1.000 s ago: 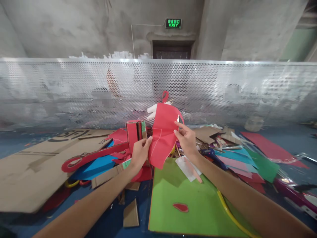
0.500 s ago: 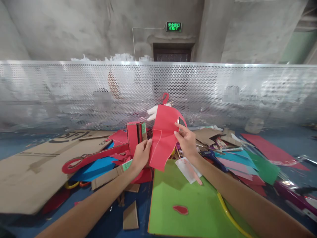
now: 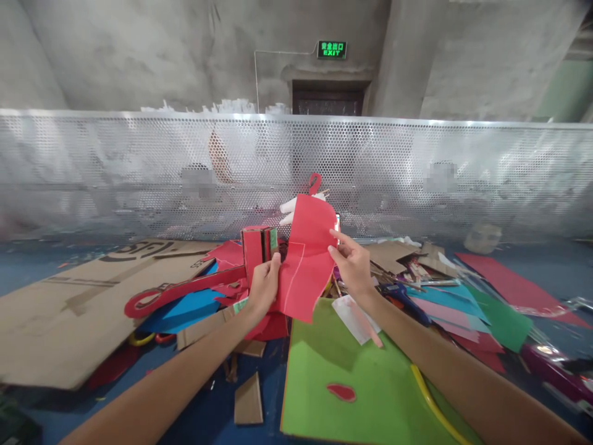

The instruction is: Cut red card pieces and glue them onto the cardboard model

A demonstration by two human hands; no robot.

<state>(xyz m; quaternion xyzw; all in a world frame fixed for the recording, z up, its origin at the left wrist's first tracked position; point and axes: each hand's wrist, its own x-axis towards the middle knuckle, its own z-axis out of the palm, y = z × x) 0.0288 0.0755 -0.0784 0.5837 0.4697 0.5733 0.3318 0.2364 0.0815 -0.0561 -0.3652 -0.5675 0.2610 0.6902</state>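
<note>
A sheet of red paper (image 3: 306, 272) is held up in front of me above the green board. It is creased across the middle, its upper part bends back, and a pale line is drawn on its lower left. My right hand (image 3: 354, 262) pinches its right edge between thumb and fingers. At its lower left edge my left hand (image 3: 265, 284) is closed with the thumb up, its other fingers partly hidden. Just behind my left hand stands a red-covered cardboard piece (image 3: 253, 250) with layered edges. A small red paper cutout (image 3: 341, 392) lies on the green board (image 3: 319, 414).
Flat brown cardboard (image 3: 50, 334) spreads out on the left, beside a long red strip with a looped end (image 3: 185, 290). Coloured paper sheets (image 3: 500, 318) and scraps are piled on the right. A yellow curved handle (image 3: 428, 402) rests by my right forearm. A perforated metal panel (image 3: 393, 167) stands behind.
My left thumb has slid slightly left along the red paper's edge. The paper's curled upper right side has turned a little, showing less of its back flap. The view has shifted slightly.
</note>
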